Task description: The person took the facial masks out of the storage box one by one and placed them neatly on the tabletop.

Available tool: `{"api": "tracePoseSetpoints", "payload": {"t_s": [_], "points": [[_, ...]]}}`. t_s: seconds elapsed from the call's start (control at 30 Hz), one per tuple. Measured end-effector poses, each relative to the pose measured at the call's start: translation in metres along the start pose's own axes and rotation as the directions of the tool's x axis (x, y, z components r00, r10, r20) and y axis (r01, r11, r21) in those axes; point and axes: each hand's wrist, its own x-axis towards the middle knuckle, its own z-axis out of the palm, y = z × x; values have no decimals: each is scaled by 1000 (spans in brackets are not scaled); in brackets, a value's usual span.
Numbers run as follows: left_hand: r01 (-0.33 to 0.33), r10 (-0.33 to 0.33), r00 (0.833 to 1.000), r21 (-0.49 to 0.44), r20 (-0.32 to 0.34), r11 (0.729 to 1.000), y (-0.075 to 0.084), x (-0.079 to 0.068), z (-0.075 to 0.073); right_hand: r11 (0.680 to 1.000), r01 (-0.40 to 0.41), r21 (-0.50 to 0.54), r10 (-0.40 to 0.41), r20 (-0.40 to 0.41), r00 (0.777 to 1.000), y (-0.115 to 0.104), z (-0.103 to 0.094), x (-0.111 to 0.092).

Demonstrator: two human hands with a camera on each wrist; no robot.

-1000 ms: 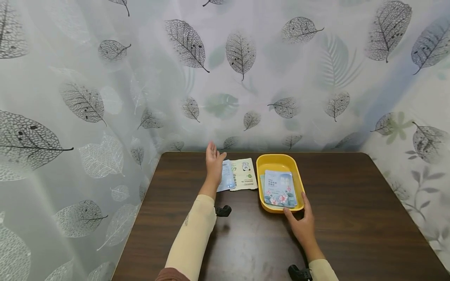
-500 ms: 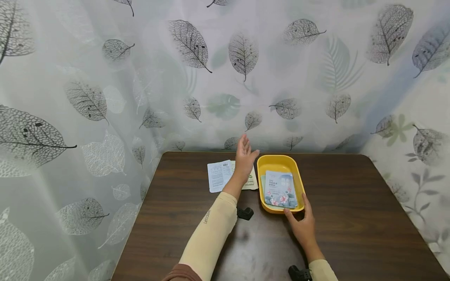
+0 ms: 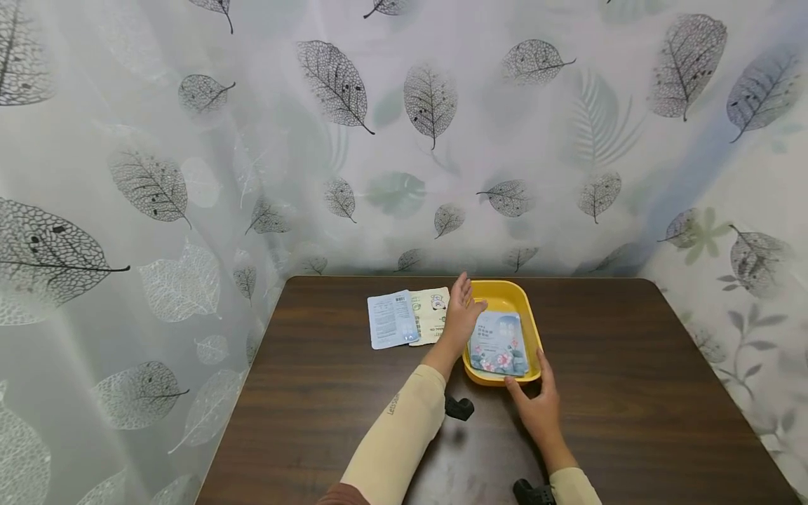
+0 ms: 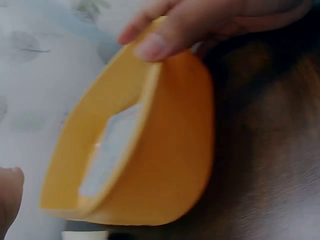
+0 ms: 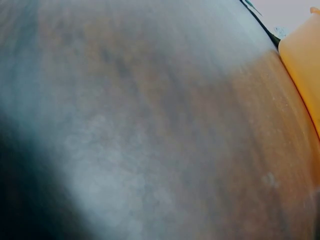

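Note:
My left hand (image 3: 461, 315) reaches across the left rim of a yellow plastic tray (image 3: 505, 294), fingers straight and holding nothing. Its thumb (image 4: 9, 197) shows at the lower left of the left wrist view. My right hand (image 3: 536, 410) grips the tray's near right corner; in the left wrist view, the thumb and fingers of this right hand (image 4: 200, 25) pinch the rim. Inside the tray lies a stack of flat sachets (image 3: 499, 344), the top one pale blue with pink flowers. The right wrist view catches only an edge of the tray (image 5: 305, 65).
Left of the tray, a pale blue sachet with printed text (image 3: 393, 321) overlaps a cream sachet with a panda drawing (image 3: 429, 313). They lie on a dark wooden table (image 3: 631, 393). A leaf-patterned curtain (image 3: 391, 140) hangs behind the table's back edge.
My left hand has moved right from over the loose sachets to the tray's left side, uncovering the blue and cream sachets. The right hand keeps its grip on the tray.

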Motion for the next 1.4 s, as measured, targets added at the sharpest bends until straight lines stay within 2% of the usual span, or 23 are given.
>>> {"api": "tracePoseSetpoints", "payload": {"t_s": [0.17, 0.27, 0.4, 0.53, 0.63, 0.8, 1.03, 1.23, 1.4], "points": [[114, -115, 993, -11, -8, 993, -24, -2, 4, 1000, 3, -8, -3, -3, 1000, -2, -2, 0], [162, -162, 987, -9, -22, 987, -31, -2, 4, 1000, -1, -5, 1, -5, 1000, -1, -1, 0], [184, -182, 983, 86, -29, 979, -33, 0, 6, 1000, 1, 1, -1, -8, 1000, -1, -1, 0], [222, -217, 975, 210, -45, 952, -31, 2, 8, 1000, 1, 1, -1, -2, 1000, -1, -1, 1], [242, -239, 970, 241, -44, 940, -30, 3, 8, 1000, -4, 1, 4, 2, 1000, -1, -1, 1], [262, -265, 964, 247, -21, 933, -31, 3, 8, 1000, 1, 2, -1, -7, 1000, 1, -1, -1], [284, -276, 959, 241, -69, 928, -33, 1, 8, 1000, -10, -9, 10, 2, 1000, 2, 1, -3], [244, -234, 970, 213, -68, 946, -32, -1, 9, 1000, -13, -14, 13, 4, 1000, 1, 1, -2], [197, -198, 980, 180, -12, 964, -30, 0, 7, 1000, -5, -11, 5, -2, 1000, -1, 0, -1]]}}
